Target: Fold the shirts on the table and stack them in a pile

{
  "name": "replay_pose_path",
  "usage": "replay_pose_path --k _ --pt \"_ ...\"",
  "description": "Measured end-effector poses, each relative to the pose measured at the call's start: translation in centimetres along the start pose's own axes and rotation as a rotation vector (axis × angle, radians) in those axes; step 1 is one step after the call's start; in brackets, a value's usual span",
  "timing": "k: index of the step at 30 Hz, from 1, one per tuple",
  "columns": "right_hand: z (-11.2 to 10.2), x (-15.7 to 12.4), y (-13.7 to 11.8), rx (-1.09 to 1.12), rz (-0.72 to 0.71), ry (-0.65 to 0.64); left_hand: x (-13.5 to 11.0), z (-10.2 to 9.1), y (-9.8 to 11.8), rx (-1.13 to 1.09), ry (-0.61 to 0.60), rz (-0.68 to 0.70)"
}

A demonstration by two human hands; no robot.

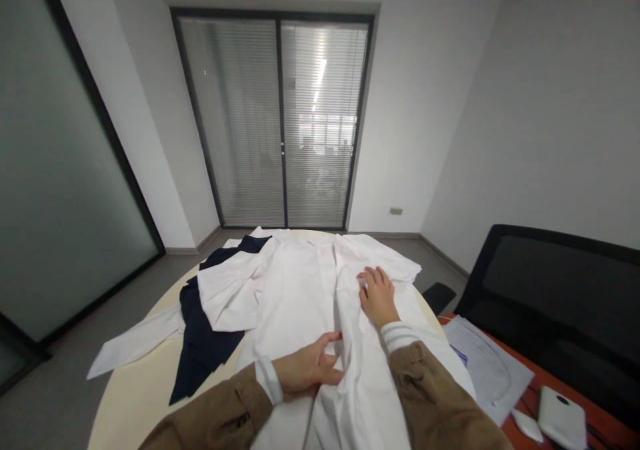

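A white shirt lies spread over a round cream table, with a raised fold running down its middle. My left hand rests near the table's front, its fingers curled and pinching the shirt fabric beside that fold. My right hand lies flat on the shirt further back, fingers stretched out and pressing the cloth down. Both sleeves are brown with white striped cuffs.
A dark navy garment lies under another white garment on the table's left half. To the right stand a black chair and an orange desk with papers and a white device. Glass doors with blinds are ahead.
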State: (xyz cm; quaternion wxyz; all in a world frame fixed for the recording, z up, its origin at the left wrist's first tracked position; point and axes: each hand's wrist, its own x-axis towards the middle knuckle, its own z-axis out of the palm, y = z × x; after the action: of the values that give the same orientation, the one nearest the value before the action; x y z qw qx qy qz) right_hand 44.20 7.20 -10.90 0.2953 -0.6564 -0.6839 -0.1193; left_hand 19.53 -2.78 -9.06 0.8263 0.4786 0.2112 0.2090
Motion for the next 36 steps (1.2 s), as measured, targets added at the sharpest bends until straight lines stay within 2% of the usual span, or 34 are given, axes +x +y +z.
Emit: replay_pose_path --k 2,3,7,8,12,15,17,20,22,23,25,28,31,33,36 --pt "0.0 0.1 0.1 -0.016 0.006 0.013 0.1 -0.4 0.6 0.05 0.032 0.071" --pt "0.0 0.1 0.2 -0.029 0.013 0.025 0.1 -0.7 1.0 0.104 0.088 0.129" --pt "-0.2 0.1 0.6 -0.103 0.087 0.1 0.0 -2.2 2.7 0.416 0.451 0.281" --pt "-0.3 0.1 0.7 -0.116 0.118 0.12 -0.1 -2.5 2.9 0.462 0.503 0.289" --pt "-0.7 0.1 0.8 -0.115 0.242 0.182 -0.2 -3.4 2.5 0.508 0.482 0.217" --pt "-0.9 0.2 1.0 -0.103 0.268 0.214 -0.3 -3.5 2.5 0.532 0.488 0.161" --pt "-1.0 0.3 1.3 -0.101 0.282 0.24 -0.4 -3.6 3.3 0.543 0.545 0.224" --pt "-1.2 0.5 1.9 -0.098 0.334 0.254 -1.0 -4.1 5.2 0.534 0.663 0.403" --pt "-1.3 0.6 2.2 -0.092 0.361 0.24 -1.5 -4.8 6.0 0.531 0.701 0.46" --pt "-1.4 0.7 2.4 -0.086 0.367 0.23 -1.7 -5.2 6.1 0.537 0.705 0.442" --pt "-1.5 0.8 2.5 -0.068 0.367 0.22 -1.8 -6.0 5.7 0.57 0.696 0.315" --pt "-1.7 1.0 2.4 -0.015 0.302 0.241 -1.7 -6.8 4.4 0.63 0.666 0.1" --pt "-1.7 1.0 1.5 0.101 0.152 0.241 -1.5 -7.0 3.5 0.692 0.641 0.057" --pt "-1.6 0.8 0.7 0.213 0.001 0.149 -1.5 -6.8 3.5 0.712 0.578 0.044" --pt "-1.2 0.3 -0.5 0.324 -0.174 -0.085 -1.8 -6.7 3.8 0.683 0.489 0.028"
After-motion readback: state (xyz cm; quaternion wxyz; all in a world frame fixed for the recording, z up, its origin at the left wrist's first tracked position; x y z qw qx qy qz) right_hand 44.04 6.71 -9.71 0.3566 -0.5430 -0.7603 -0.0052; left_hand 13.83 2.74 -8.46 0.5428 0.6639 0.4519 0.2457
